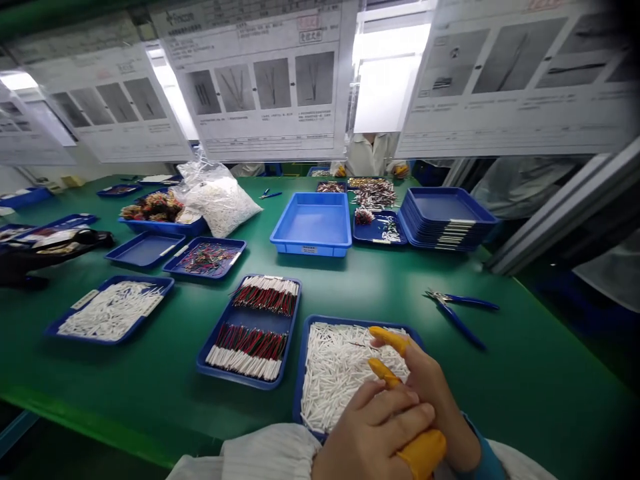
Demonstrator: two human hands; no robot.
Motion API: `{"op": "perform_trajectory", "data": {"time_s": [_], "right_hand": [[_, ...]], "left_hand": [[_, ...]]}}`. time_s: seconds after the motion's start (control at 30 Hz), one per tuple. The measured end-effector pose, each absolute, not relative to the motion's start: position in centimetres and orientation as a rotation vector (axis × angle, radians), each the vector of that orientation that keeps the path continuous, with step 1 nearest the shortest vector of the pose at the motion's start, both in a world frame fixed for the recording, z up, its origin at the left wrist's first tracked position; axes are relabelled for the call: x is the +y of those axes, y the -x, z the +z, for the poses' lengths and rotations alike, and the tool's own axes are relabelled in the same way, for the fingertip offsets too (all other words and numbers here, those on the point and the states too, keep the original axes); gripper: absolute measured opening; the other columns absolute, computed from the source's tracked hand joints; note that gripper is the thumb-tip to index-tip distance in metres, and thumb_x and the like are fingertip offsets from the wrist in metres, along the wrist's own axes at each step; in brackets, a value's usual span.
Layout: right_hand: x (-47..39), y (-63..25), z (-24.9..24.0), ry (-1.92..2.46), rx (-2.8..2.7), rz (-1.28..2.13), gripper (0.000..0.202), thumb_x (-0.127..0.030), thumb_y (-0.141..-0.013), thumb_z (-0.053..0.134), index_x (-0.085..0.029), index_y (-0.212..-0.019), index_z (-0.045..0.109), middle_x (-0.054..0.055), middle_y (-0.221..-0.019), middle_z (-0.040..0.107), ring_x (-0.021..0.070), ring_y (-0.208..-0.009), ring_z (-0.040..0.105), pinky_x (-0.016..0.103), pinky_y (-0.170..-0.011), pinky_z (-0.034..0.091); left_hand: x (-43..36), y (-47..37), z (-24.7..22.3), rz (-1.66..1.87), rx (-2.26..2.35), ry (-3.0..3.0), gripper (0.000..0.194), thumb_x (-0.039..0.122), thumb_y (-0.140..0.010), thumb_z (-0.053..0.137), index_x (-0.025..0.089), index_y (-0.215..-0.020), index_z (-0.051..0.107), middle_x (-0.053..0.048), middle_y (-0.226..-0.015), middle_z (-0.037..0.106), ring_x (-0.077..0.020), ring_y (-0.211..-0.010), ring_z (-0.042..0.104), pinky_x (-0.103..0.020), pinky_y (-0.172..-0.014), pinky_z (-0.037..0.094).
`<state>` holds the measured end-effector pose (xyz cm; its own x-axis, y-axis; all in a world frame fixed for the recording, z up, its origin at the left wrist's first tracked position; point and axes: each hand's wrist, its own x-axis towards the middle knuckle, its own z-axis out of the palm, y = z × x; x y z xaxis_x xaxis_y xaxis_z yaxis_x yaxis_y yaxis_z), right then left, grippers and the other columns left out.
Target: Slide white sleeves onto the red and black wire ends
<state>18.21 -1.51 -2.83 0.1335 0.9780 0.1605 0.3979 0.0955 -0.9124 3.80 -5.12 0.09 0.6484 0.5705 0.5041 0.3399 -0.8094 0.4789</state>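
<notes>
My right hand reaches over the right part of a blue tray heaped with small white tubes. Yellow finger cots cover its thumb and forefinger, which are apart with nothing visible between them. In front of it, overlapping its lower part, is my left hand, fingers curled inward, with a yellow cot on one digit. Whatever the left fingers close on is hidden. A thin dark piece lies on the tubes near the right fingertip. Left of this tray, another blue tray holds two rows of red, black and green wires with white ends.
Blue-handled cutters lie open on the green table at right. Behind stand an empty blue bin, stacked trays and a bag of white pieces. Instruction sheets hang above; a person sits opposite.
</notes>
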Motion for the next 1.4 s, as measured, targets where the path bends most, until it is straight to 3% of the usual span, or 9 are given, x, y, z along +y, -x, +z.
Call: {"op": "perform_trajectory", "data": {"time_s": [0.17, 0.37, 0.53, 0.97, 1.2, 1.4], "right_hand": [[-1.5, -18.2, -2.3, 1.496, -1.482, 0.749, 0.020, -0.020, -0.075, 0.043, -0.023, -0.077, 0.063, 0.004, -0.079, 0.067, 0.0227, -0.075, 0.064, 0.036, -0.066, 0.054], [-0.8, -19.0, -1.9, 1.591, -1.963, 0.507, 0.027, -0.009, -0.070, 0.049, -0.019, -0.094, 0.057, 0.008, -0.086, 0.065, 0.0246, -0.081, 0.061, 0.038, -0.070, 0.051], [0.6, -19.2, -1.8, 1.739, -2.215, 0.336, 0.022, 0.002, -0.066, 0.043, -0.016, -0.069, 0.054, 0.010, -0.071, 0.061, 0.0235, -0.065, 0.057, 0.035, -0.056, 0.048], [0.3, -19.6, -3.0, 1.672, -2.200, 0.423, 0.024, 0.003, -0.067, 0.042, -0.019, -0.061, 0.050, 0.005, -0.066, 0.056, 0.0184, -0.057, 0.052, 0.028, -0.049, 0.042], [-0.2, -19.8, -2.3, 1.435, -1.795, 0.835, 0.016, -0.008, -0.073, 0.053, -0.018, -0.080, 0.062, 0.006, -0.076, 0.063, 0.0194, -0.070, 0.061, 0.032, -0.063, 0.051], [-0.7, -18.9, -0.9, 1.260, -1.347, 1.372, 0.004, -0.016, -0.069, 0.061, -0.016, -0.073, 0.060, 0.000, -0.062, 0.058, 0.0154, -0.056, 0.058, 0.030, -0.057, 0.050]], "left_hand": [[-4.8, -3.9, -0.6, 1.007, 0.787, -2.560, 0.030, 0.020, -0.087, 0.045, 0.013, -0.114, 0.056, -0.010, -0.117, 0.062, -0.0219, -0.107, 0.057, -0.038, -0.094, 0.044], [-4.2, -3.6, -0.2, 1.208, 0.721, -2.397, 0.025, 0.018, -0.080, 0.052, 0.014, -0.102, 0.060, -0.011, -0.093, 0.071, -0.0231, -0.088, 0.062, -0.042, -0.084, 0.048], [-3.9, -3.3, -1.0, 1.079, 0.808, -2.314, 0.021, 0.011, -0.074, 0.051, 0.011, -0.090, 0.064, -0.014, -0.082, 0.069, -0.0256, -0.073, 0.059, -0.039, -0.061, 0.051], [-3.1, -3.1, -2.9, 0.879, 0.865, -2.357, 0.023, 0.007, -0.066, 0.050, 0.013, -0.084, 0.063, -0.011, -0.080, 0.068, -0.0243, -0.067, 0.057, -0.039, -0.058, 0.049], [-2.8, -3.1, -2.5, 0.782, 0.877, -2.323, 0.016, 0.009, -0.069, 0.049, 0.016, -0.076, 0.061, -0.010, -0.082, 0.067, -0.0244, -0.073, 0.057, -0.039, -0.065, 0.049], [-3.2, -2.0, -3.3, 0.912, 0.993, -2.259, 0.031, 0.008, -0.072, 0.053, 0.017, -0.102, 0.057, -0.011, -0.100, 0.064, -0.0250, -0.089, 0.059, -0.042, -0.080, 0.048]]}}
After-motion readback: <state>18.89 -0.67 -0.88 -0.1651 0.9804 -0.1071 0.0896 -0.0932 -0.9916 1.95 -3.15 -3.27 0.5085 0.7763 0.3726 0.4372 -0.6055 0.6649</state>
